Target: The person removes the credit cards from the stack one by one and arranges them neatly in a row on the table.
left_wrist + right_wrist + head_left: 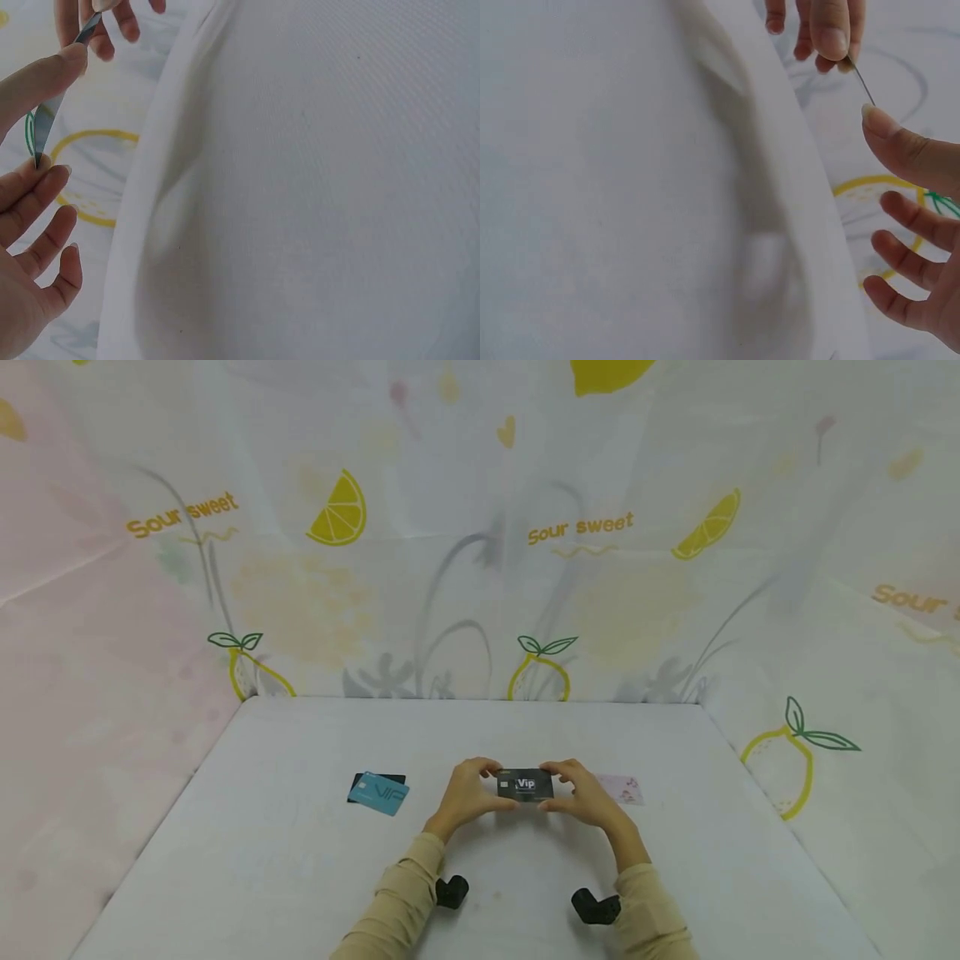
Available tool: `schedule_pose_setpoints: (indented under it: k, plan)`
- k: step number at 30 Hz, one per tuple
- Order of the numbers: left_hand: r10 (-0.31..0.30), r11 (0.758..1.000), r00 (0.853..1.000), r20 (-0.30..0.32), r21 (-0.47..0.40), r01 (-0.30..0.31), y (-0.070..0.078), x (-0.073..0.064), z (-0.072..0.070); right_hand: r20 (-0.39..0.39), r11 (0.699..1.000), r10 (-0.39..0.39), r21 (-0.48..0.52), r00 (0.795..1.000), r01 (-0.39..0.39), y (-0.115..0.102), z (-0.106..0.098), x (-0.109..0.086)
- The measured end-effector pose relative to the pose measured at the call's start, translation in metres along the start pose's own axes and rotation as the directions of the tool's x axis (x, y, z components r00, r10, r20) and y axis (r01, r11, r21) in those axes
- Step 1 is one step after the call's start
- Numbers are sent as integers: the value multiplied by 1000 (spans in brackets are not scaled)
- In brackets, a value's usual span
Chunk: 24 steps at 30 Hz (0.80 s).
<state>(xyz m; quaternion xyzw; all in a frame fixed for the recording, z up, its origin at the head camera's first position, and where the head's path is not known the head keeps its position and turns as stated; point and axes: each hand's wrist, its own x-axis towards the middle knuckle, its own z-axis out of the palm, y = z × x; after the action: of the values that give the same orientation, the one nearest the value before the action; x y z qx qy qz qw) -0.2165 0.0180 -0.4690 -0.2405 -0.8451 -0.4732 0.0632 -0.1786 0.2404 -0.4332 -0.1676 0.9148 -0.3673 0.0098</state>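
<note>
A black card (525,785) marked "Vip", with a chip on its left side, is held up between both hands, its printed face toward the head camera. My left hand (468,791) pinches its left end between thumb and forefinger. At the right end, the thumb and forefinger of my right hand (585,792) grip it the same way. Both wrist views catch the card (49,124) nearly edge-on, above the table's level. The other fingers of each hand are spread loosely behind it, as the right wrist view shows for the right hand (922,255).
Left of the hands, a blue VIP card (381,793) overlaps a dark card (392,777) on the white table (262,860). A pale pink patterned card (622,789) lies behind the right hand. A lemon-print cloth (405,610) hangs behind and beside the table.
</note>
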Motion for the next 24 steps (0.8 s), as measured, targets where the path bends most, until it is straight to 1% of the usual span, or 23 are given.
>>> schedule_pose_setpoints:
  k: [6, 10, 16, 24]
  plan:
    - [15, 1000, 1000, -3, 0, -15, 4, 7, 6, -3, 999, -12, -35, 1000, 12, 7, -8, 3]
    - [0, 1000, 1000, 0, -4, 0, 6, 11, 12, -3, 999, -15, -34, 1000, 15, 13, -10, 3]
    - [-18, 1000, 1000, 5, 7, 18, 5, 16, 23, -4, 1000, 14, -24, 1000, -14, 23, -14, 2]
    - [-22, 1000, 1000, 14, 18, 22, 6, 22, 36, 5, 998, 3, -63, 1000, -3, 32, -21, 1]
